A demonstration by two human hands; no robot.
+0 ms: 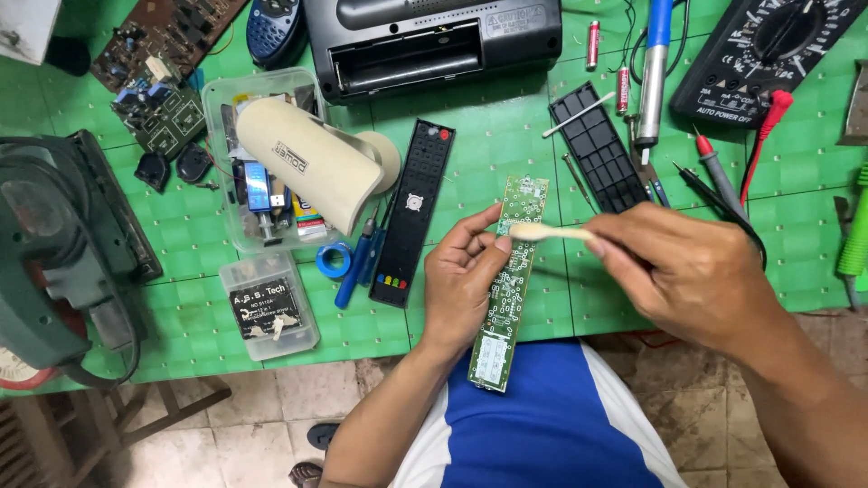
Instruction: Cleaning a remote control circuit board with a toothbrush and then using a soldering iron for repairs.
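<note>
Left hand (pixel 463 280) grips a long narrow green circuit board (pixel 508 285) by its middle, thumb on the near edge and fingers wrapped behind, so the board stands out over the worktop (pixel 488 154) edge and the person's lap with its solder side up and free to work on. Right hand (pixel 687 271) pinches a pale cream brush handle (pixel 551 232) between thumb and fingers, held crosswise so its head lies on the upper part of the board, just beside the left thumb tip; the bristles themselves are too small to make out. The board is tilted a little, far end over the green mat, near end over the blue shirt. Probably from the same device: a black remote front shell (pixel 414 212) with coloured buttons lies face up just left of the board, and a black back cover (pixel 599 149) lies to the right, both set aside within reach. Further off: a clear plastic tray (pixel 217 99) with a cream cylindrical lamp (pixel 307 163) resting across it, a small clear box (pixel 269 307), a blue tape roll (pixel 334 260), a blue-handled soldering iron (pixel 653 72), a multimeter (pixel 768 50) with red and black probes (pixel 723 181), a black radio (pixel 434 41), loose boards (pixel 158 63) at top left, a green power tool (pixel 54 262) at the left edge.
</note>
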